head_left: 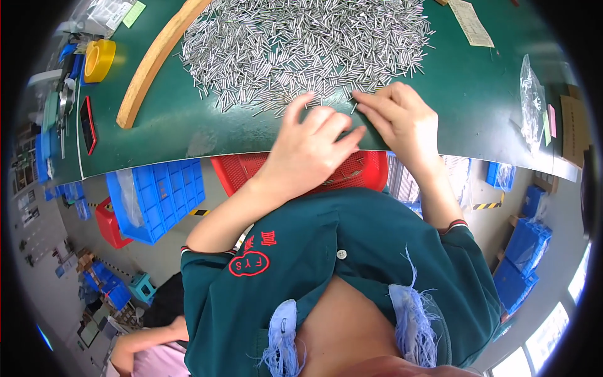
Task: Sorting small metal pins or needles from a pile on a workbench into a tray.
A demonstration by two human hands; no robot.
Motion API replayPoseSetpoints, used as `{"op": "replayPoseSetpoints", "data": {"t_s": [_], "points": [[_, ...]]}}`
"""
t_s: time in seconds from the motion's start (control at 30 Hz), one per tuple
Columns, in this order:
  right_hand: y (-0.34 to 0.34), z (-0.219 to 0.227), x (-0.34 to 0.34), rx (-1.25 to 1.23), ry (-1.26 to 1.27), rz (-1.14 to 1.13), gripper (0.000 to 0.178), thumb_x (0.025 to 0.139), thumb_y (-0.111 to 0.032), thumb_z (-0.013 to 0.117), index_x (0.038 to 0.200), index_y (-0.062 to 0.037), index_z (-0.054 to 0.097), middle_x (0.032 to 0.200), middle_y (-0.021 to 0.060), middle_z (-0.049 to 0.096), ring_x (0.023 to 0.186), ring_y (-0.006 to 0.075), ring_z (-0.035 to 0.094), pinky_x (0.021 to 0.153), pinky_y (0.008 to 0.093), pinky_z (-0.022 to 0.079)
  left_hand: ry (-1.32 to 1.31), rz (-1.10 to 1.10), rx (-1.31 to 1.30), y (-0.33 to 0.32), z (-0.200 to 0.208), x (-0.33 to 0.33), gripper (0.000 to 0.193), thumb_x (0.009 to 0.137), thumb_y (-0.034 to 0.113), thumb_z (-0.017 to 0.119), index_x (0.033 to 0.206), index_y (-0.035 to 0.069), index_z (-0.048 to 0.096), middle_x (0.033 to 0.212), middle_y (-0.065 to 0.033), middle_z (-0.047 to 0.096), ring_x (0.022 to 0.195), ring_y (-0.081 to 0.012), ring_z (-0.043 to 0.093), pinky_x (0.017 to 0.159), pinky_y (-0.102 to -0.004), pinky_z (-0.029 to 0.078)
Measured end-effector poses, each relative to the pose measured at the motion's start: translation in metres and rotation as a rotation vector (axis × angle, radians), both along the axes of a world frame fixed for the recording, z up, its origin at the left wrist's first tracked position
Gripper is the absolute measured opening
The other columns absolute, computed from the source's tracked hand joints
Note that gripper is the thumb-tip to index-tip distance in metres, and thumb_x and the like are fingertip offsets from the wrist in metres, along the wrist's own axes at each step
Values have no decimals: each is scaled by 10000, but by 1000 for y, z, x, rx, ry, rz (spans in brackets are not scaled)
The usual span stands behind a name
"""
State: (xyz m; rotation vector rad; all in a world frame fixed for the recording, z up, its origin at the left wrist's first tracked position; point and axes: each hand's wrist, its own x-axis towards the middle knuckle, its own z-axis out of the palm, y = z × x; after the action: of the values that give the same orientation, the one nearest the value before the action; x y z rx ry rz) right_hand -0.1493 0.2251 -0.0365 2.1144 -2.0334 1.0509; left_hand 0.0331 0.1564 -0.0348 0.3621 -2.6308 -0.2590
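A wide heap of short, thin metal pins (301, 53) is spread over the green table (195, 135). My left hand (311, 144) hovers at the near edge of the heap, its index finger stretched toward the pins, the other fingers bent and the thumb apart. Nothing shows in its grip. To its right, my right hand (402, 119) has thumb and index finger drawn together at a single pin, close to the heap's near edge. Below the table edge, partly hidden by my left hand and forearm, is a red mesh basket (225, 179) with a few pins in it.
A curved wooden strip (151, 69) borders the heap on the left. Beyond it are a yellow tape roll (99, 61) and a red-edged phone-like object (88, 125). Clear plastic bags (531, 103) lie at right. Blue crates (160, 198) stand below, and another person's arm (147, 339) shows lower left.
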Motion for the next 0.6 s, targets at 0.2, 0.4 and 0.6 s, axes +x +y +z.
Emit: {"op": "replayPoseSetpoints", "data": {"t_s": [0.2, 0.4, 0.6], "points": [[17, 22, -23, 44, -331, -209, 197, 794, -88, 711, 989, -119, 719, 804, 51, 624, 688, 157, 602, 596, 277, 488, 95, -13, -18, -7, 3, -7, 383, 707, 200, 728, 1084, 160, 680, 1001, 52, 611, 916, -157, 544, 1036, -476, 310], [30, 8, -15, 96, -72, 75, 199, 736, -133, 742, 934, -154, 736, 762, 4, 577, 681, 161, 565, 587, 281, 475, 74, 198, -46, -30, -1, 43, 295, 710, 138, 744, 1000, 167, 703, 945, 59, 601, 906, -154, 536, 1025, -451, 308], [16, 4, -1, 96, 82, 122, 263, 685, -210, 765, 946, -212, 739, 715, -23, 486, 619, 148, 498, 546, 282, 442, 37, 194, 15, -16, -3, 37, 289, 719, 141, 738, 1005, 171, 703, 954, 63, 605, 924, -154, 527, 1018, -461, 312]]}}
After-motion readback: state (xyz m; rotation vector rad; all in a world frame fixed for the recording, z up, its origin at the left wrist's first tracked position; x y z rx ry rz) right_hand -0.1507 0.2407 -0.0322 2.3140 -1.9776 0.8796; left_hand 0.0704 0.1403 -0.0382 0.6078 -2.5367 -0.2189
